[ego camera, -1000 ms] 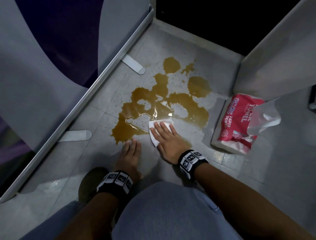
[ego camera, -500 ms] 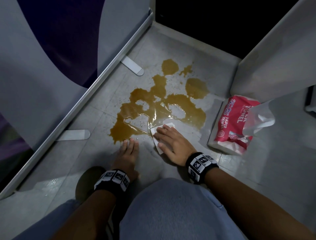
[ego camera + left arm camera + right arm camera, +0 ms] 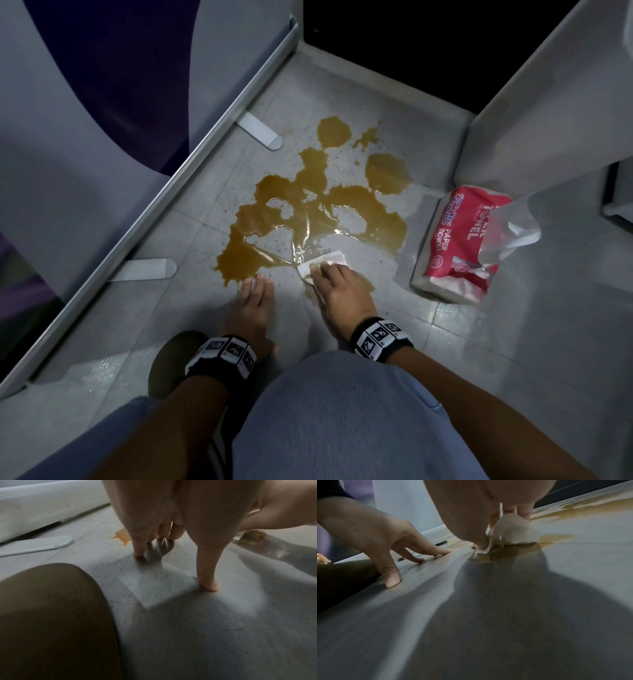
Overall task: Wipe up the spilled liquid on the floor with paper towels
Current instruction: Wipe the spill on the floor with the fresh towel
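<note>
A brown spill [image 3: 308,212] spreads over the grey floor tiles ahead of me. At its near edge my right hand [image 3: 337,284] grips a white paper towel [image 3: 329,260], bunched between thumb and curled fingers. In the right wrist view the towel [image 3: 513,532] stands crumpled on a brown wet patch [image 3: 556,539], with the thumb pressing its lower edge down. My left hand [image 3: 253,301] is propped on straight fingers [image 3: 137,547] on dry floor, its tips just short of the spill [image 3: 121,536], and holds nothing. A red paper towel pack [image 3: 459,246], torn open, lies to the right.
A grey and purple partition runs along the left, with two flat metal feet [image 3: 260,132] [image 3: 144,269] sticking out onto the floor. A white panel [image 3: 548,120] stands behind the pack. My knee [image 3: 342,411] and a dark shoe [image 3: 174,356] are close below.
My right hand went from lying flat on the towel to curling and bunching it, and dragged it along the spill's near edge, leaving a brown smear. The left hand stayed put.
</note>
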A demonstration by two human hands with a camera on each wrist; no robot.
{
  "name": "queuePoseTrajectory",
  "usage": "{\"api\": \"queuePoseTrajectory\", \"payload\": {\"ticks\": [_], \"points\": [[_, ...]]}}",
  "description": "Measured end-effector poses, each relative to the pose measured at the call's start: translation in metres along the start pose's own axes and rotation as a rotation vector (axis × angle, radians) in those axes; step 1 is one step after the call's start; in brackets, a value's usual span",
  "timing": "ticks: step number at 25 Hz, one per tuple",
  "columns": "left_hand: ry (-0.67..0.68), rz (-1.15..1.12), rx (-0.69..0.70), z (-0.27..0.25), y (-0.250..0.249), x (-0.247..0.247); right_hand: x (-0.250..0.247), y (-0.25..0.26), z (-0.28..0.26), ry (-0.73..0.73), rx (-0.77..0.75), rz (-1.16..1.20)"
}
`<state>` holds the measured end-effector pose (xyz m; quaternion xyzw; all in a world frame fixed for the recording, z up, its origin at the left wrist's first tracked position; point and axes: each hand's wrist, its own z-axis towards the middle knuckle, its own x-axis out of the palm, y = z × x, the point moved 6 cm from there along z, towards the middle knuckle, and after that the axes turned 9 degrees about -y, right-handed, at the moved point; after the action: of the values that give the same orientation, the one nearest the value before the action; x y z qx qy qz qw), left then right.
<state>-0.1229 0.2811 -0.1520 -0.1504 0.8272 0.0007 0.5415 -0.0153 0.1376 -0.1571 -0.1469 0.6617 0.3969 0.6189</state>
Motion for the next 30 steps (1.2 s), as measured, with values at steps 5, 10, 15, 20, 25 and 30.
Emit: {"api": "queuePoseTrajectory", "payload": {"ticks": [5, 10, 15, 20, 25, 30], "points": [[0.031, 0.024, -0.008, 0.003, 0.006, 0.013, -0.006, 0.0, -0.006, 0.004, 0.023, 0.075], [0.057, 0.004, 0.009, 0.002, 0.007, 0.016, -0.025, -0.011, 0.0, 0.079, 0.352, 0.408], [0.053, -0.011, 0.014, 0.001, 0.005, 0.014, -0.025, -0.034, 0.009, 0.165, 0.837, 0.82], [0.053, -0.013, 0.008, 0.002, 0.008, 0.016, -0.053, -0.057, 0.017, -0.015, 0.534, 0.158], [0.049, -0.02, 0.013, 0.0, 0.006, 0.013, -0.051, -0.064, 0.007, -0.145, 0.51, 0.314], [0.069, -0.005, 0.002, 0.001, 0.007, 0.011, -0.056, -0.06, -0.008, -0.268, 0.441, 0.355]]}}
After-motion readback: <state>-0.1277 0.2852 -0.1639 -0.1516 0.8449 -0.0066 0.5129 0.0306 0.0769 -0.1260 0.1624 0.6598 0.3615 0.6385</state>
